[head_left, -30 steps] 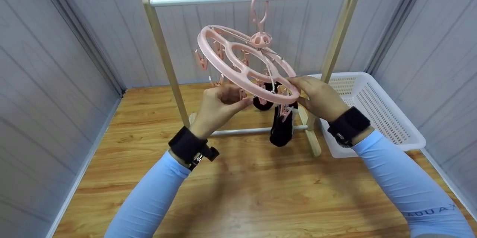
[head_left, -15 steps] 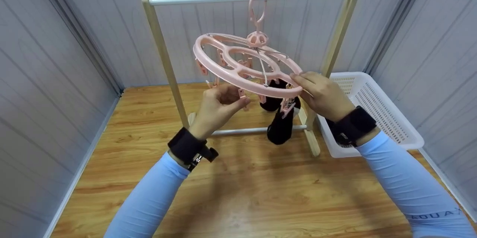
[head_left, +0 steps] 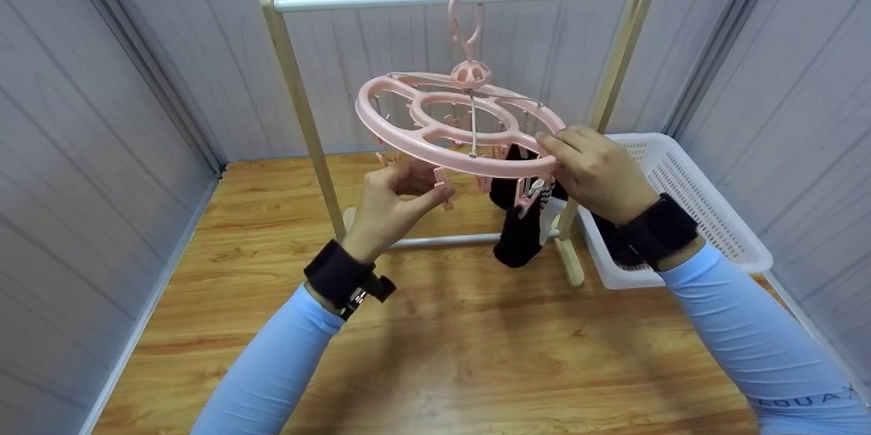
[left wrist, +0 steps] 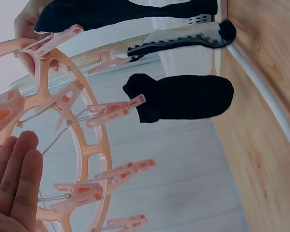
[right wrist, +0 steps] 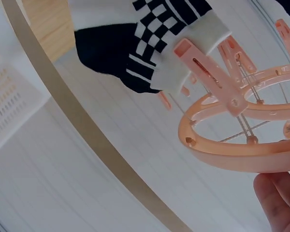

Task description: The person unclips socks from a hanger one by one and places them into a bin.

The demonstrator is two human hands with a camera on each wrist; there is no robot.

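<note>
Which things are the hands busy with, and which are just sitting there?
In use:
left hand
right hand
pink round peg hanger
pink peg the left hand pinches
black socks clipped below

Just there:
wooden clothes rail holding the hanger
white basket
wooden floor

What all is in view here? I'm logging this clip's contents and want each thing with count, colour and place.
Rack: one, pale wood posts with white rails, standing on the floor at the back.
Hanger: one, pink, round, with clips, hooked on the rack's top rail.
Socks: at least two, black, one with a white checked cuff, clipped under the hanger's right side.
Basket: one, white, perforated, on the floor at right.
Floor: wood, orange-brown.
Walls: grey panels, on three sides.
Wrist straps: two, black, one per wrist.
Sleeves: two, light blue.
Left hand: fingers pinch a clip under the hanger's near rim.
Right hand: grips the hanger's right rim.
</note>
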